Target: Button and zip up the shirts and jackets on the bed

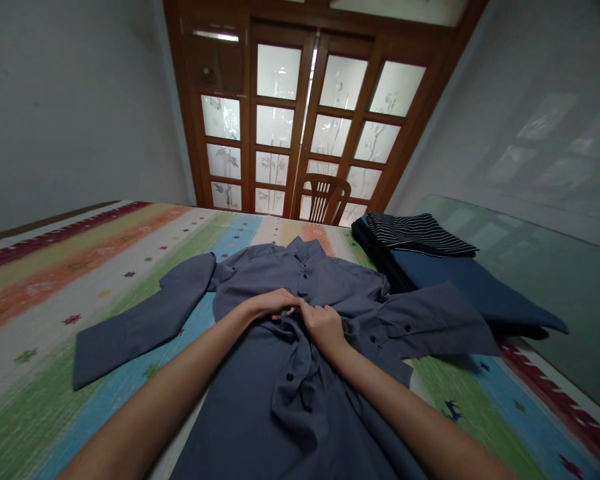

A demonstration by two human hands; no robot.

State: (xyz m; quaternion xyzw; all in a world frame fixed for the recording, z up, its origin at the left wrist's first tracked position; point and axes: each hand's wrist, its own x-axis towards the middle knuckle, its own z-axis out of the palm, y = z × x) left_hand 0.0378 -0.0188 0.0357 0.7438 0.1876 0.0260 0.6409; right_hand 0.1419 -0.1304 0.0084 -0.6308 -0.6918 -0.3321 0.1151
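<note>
Shirt (257,363) lies spread; seems buttoned near its collar (305,250), loose lower down. Left hand (274,303) and right hand (325,328) pinch its middle front.

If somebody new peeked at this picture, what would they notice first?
Probably the gray-blue collared garment, spread out in the middle on a striped cloth, with the left hand and right hand gripping its front. Next, the wooden doors with bright panes at the back, then the folded clothes stacked at the right.
</note>
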